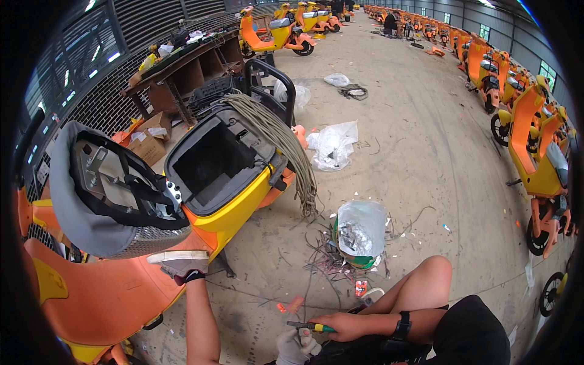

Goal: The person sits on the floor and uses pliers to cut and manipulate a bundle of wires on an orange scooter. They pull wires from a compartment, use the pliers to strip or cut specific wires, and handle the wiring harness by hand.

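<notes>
My right hand (347,326), bare and with a black watch at the wrist, is wrapped round pliers (320,327) with green and yellow grips. Their grey jaws point left, just above my left hand (295,348). That hand wears a pale glove with its fingers curled; anything inside them is too small to make out. Beside me stands an orange and yellow scooter (234,219). Its grey seat (67,201) is tipped up, underside showing, and the dark storage box (210,158) lies uncovered. A bundle of olive cables (267,131) hangs over its black rear rack (274,68).
A bucket lined with clear plastic (361,228) stands among wire scraps (322,255). My shoe (179,261) rests on the scooter's footboard. Plastic bags (334,145) lie farther off. A cluttered desk (176,79) is at left; parked scooters (529,140) line the right. Another person (392,24) is far back.
</notes>
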Available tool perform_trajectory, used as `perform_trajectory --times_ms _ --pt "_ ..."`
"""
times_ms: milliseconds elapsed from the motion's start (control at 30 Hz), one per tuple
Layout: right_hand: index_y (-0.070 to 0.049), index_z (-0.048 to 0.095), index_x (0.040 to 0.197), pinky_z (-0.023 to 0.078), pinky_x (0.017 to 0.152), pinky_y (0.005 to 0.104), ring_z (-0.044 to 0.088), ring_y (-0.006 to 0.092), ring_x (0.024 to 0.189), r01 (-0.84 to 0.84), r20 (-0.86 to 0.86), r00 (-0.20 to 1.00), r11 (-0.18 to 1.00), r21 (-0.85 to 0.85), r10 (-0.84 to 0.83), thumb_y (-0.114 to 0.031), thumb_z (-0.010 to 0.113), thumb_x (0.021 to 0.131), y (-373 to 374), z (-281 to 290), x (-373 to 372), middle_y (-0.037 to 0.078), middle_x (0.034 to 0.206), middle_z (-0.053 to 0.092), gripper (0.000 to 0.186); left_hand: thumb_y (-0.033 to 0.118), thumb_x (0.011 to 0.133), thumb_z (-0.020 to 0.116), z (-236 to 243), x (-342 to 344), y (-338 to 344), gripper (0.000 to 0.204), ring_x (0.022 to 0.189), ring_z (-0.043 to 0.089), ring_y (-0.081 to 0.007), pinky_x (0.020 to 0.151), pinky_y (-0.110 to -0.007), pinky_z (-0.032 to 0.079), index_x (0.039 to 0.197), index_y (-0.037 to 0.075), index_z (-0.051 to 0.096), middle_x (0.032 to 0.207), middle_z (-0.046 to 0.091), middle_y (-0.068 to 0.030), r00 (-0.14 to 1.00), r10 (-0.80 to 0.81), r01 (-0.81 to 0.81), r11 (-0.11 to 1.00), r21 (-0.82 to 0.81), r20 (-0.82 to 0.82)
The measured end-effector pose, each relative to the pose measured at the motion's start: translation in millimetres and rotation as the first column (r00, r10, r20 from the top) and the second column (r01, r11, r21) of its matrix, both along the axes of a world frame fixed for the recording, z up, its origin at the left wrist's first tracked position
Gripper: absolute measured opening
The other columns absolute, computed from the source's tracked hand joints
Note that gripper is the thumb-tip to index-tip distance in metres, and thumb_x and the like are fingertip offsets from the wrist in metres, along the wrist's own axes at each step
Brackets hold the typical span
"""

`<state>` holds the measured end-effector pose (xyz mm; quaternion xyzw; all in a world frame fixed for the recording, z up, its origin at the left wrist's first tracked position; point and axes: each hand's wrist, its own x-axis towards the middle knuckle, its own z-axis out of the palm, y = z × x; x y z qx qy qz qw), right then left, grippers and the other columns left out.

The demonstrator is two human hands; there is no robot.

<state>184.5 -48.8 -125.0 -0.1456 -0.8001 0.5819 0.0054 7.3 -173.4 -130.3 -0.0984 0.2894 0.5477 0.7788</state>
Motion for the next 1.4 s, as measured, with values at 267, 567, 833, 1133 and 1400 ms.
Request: perform_trajectory --times_ms 267,567,833,1133,1400 --pt "-0.004 0.037 0.139 0.046 0.089 0.0462 0.057 0.0441 0.104 0.057 -0.012 0.998 0.998 0.025 -0.056 -0.007 0.057 0.078 0 -4 2 0.027 0.117 0.057 0.065 0.021 0.098 0.048 -51 -40 2 0.035 0.083 0.070 -0.0282 0.071 -0.036 0.057 0.113 -0.009 0.060 0.090 0.070 -0.0177 0.964 -0.262 0.267 0.937 0.227 -0.050" --pt "-0.005 0.036 0.141 0.049 0.085 0.0471 0.061 0.0439 0.099 -0.011 0.314 0.949 0.996 0.088 -0.018 -0.005 0.053 0.078 0 -24 3 0.027 0.113 0.060 0.066 0.022 0.098 0.048 -45 -14 20 0.034 0.076 0.068 -0.0301 0.068 -0.038 0.056 0.106 -0.009 0.059 0.084 0.068 -0.0173 -0.027 -0.177 0.627 0.764 -0.155 -0.984" --pt "-0.002 0.043 0.133 0.049 0.079 0.0506 0.061 0.0456 0.092 0.011 0.348 0.936 0.989 0.150 -0.063 -0.006 0.056 0.076 -7 -41 9 0.028 0.098 0.063 0.058 0.023 0.098 0.048 -45 -8 25 0.035 0.073 0.067 -0.0300 0.068 -0.039 0.055 0.104 -0.009 0.059 0.080 0.067 -0.0163 -0.575 0.279 0.628 0.753 -0.196 -0.769" --pt "-0.006 0.046 0.133 0.048 0.081 0.0494 0.060 0.0452 0.094 0.067 0.265 0.961 0.997 0.049 -0.078 -0.008 0.059 0.076 7 2 5 0.027 0.102 0.062 0.059 0.026 0.097 0.049 -25 -29 22 0.035 0.066 0.064 -0.0285 0.067 -0.041 0.054 0.101 -0.007 0.059 0.073 0.064 -0.0135 0.744 -0.329 0.397 0.918 -0.011 -0.582" --pt "-0.006 0.042 0.138 0.049 0.084 0.0457 0.060 0.0439 0.097 0.126 -0.083 0.989 0.988 0.091 -0.118 -0.005 0.060 0.079 -3 5 4 0.025 0.111 0.060 0.062 0.037 0.098 0.041 -18 -16 0 0.043 0.049 0.047 -0.0205 0.064 -0.040 0.046 0.103 -0.001 0.061 0.057 0.045 -0.0023 0.985 -0.170 0.174 0.943 0.283 -0.039"
